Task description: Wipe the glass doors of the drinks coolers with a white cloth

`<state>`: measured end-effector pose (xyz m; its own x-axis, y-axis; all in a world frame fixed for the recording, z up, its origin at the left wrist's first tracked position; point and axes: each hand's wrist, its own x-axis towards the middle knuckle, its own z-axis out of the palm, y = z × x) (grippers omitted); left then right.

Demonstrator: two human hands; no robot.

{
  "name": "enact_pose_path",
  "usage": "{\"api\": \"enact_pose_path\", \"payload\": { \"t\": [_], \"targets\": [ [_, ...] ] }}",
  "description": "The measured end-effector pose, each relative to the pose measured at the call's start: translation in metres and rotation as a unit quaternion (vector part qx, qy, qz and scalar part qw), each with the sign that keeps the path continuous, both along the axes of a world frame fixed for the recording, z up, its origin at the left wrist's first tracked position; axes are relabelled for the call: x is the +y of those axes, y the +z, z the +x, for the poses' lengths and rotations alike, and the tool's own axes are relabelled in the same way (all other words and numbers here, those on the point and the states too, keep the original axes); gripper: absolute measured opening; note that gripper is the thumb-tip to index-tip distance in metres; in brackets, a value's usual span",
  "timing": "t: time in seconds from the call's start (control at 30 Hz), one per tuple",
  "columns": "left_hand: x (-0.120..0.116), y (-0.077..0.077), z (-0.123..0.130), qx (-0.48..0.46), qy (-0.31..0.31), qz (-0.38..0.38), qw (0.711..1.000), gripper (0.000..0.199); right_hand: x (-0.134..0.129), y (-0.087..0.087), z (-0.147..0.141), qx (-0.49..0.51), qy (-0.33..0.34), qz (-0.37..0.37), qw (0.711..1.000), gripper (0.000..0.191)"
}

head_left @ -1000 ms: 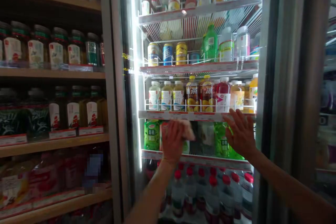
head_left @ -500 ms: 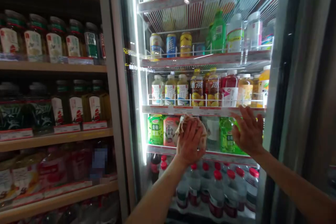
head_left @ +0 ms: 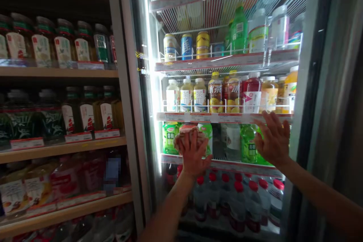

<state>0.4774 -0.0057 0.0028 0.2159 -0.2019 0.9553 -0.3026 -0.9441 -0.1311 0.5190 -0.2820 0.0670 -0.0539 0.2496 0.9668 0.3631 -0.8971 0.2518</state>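
Note:
My left hand (head_left: 194,159) presses a crumpled, brownish cloth (head_left: 178,141) against the glass door (head_left: 217,145) of a lit drinks fridge. The fingers spread over the cloth, which covers much of a reddish carton behind the glass. A green drink carton (head_left: 169,141) shows just left of it. Farther right, my right hand (head_left: 273,141) is up with fingers spread and holds nothing. It appears to rest on the glass, in front of another green drink package (head_left: 248,149).
Behind the glass, wire shelves carry tea bottles (head_left: 200,92), cans (head_left: 202,45) and a green bottle (head_left: 239,32). Red-capped bottles (head_left: 239,200) stand at the bottom. Left of the fridge frame (head_left: 124,64), a wooden shelf (head_left: 62,145) holds several rows of bottles.
My left hand has slid the cloth left across the glass, uncovering a green carton behind it. My right hand keeps nearly the same place. The view has shifted slightly.

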Motion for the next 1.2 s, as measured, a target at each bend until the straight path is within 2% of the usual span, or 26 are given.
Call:
{"api": "enact_pose_path", "payload": {
  "t": [0.07, 0.17, 0.23, 0.3, 0.37, 0.4, 0.47, 0.53, 0.57, 0.63, 0.67, 0.7, 0.73, 0.77, 0.83, 0.87, 0.9, 0.97, 1.03, 1.07, 1.1, 1.13, 1.2],
  "targets": [
    [0.016, 0.004, 0.003, -0.018, 0.024, -0.043, 0.999, 0.051, 0.0, 0.0, 0.0, -0.013, 0.0, -0.006, 1.0, 0.041],
    [0.062, 0.011, 0.006, -0.067, 0.089, -0.196, 0.974, 0.055, 0.002, 0.001, -0.002, -0.007, -0.005, 0.0, 1.0, 0.039],
    [0.07, 0.011, 0.007, -0.087, 0.111, -0.242, 0.96, 0.059, 0.003, 0.002, -0.003, -0.002, -0.008, 0.005, 1.0, 0.039],
    [0.049, 0.004, 0.007, -0.073, 0.092, -0.173, 0.978, 0.06, 0.003, 0.001, -0.002, -0.013, -0.01, 0.001, 1.0, 0.04],
    [0.014, -0.006, 0.007, -0.037, 0.026, -0.007, 0.999, 0.058, 0.002, 0.0, -0.001, -0.026, -0.01, -0.005, 1.0, 0.042],
    [0.0, -0.01, 0.007, -0.024, -0.016, 0.068, 0.997, 0.055, 0.001, 0.0, 0.0, -0.027, -0.011, -0.005, 1.0, 0.042],
    [-0.008, -0.012, 0.007, -0.012, -0.04, 0.125, 0.991, 0.052, -0.001, 0.0, 0.0, -0.01, -0.011, -0.004, 1.0, 0.043],
    [0.013, -0.009, 0.005, -0.019, -0.009, 0.068, 0.997, 0.052, -0.001, -0.001, -0.001, 0.013, -0.006, 0.0, 1.0, 0.044],
    [0.027, -0.006, 0.005, -0.028, 0.021, -0.004, 0.999, 0.054, 0.0, -0.001, -0.002, 0.024, -0.003, 0.004, 1.0, 0.045],
    [0.047, -0.002, 0.005, -0.066, 0.088, -0.16, 0.981, 0.058, 0.001, 0.0, -0.004, 0.031, 0.002, 0.01, 0.999, 0.046],
    [0.047, -0.002, 0.005, -0.07, 0.1, -0.192, 0.974, 0.059, 0.002, 0.0, -0.005, 0.031, 0.003, 0.012, 0.999, 0.046],
    [0.04, -0.004, 0.006, -0.065, 0.094, -0.18, 0.977, 0.059, 0.003, 0.001, -0.005, 0.029, 0.004, 0.012, 0.999, 0.045],
    [0.026, -0.007, 0.006, -0.049, 0.07, -0.129, 0.988, 0.059, 0.003, 0.001, -0.006, 0.027, 0.004, 0.012, 1.0, 0.045],
    [0.01, -0.01, 0.007, -0.031, 0.03, -0.039, 0.998, 0.057, 0.003, 0.001, -0.006, 0.025, 0.003, 0.011, 1.0, 0.044],
    [-0.019, -0.015, 0.007, -0.015, -0.04, 0.132, 0.99, 0.051, 0.002, 0.002, -0.006, 0.025, 0.001, 0.01, 1.0, 0.042],
    [-0.025, -0.014, 0.007, -0.017, -0.054, 0.183, 0.981, 0.049, 0.001, 0.002, -0.006, 0.022, 0.002, 0.007, 1.0, 0.042],
    [-0.023, -0.012, 0.006, -0.024, -0.049, 0.197, 0.979, 0.047, 0.0, 0.002, -0.005, 0.018, 0.005, 0.001, 1.0, 0.042],
    [0.001, -0.002, 0.006, -0.046, 0.001, 0.134, 0.99, 0.049, -0.001, 0.002, -0.004, 0.009, 0.016, -0.009, 1.0, 0.043],
    [0.031, 0.01, 0.006, -0.076, 0.071, -0.021, 0.994, 0.055, -0.001, 0.001, -0.004, 0.004, 0.025, -0.011, 1.0, 0.045],
    [0.04, 0.014, 0.006, -0.098, 0.095, -0.09, 0.986, 0.056, -0.001, 0.001, -0.003, 0.006, 0.025, -0.007, 1.0, 0.046],
    [0.042, 0.016, 0.006, -0.105, 0.108, -0.127, 0.98, 0.057, -0.001, 0.001, -0.003, 0.012, 0.024, -0.002, 1.0, 0.047],
    [0.036, 0.016, 0.006, -0.105, 0.106, -0.129, 0.98, 0.058, 0.0, 0.0, -0.003, 0.017, 0.023, 0.002, 1.0, 0.047],
    [0.009, 0.011, 0.007, -0.083, 0.064, -0.02, 0.994, 0.056, 0.0, 0.0, -0.004, 0.021, 0.022, 0.004, 1.0, 0.047]
  ]
}}
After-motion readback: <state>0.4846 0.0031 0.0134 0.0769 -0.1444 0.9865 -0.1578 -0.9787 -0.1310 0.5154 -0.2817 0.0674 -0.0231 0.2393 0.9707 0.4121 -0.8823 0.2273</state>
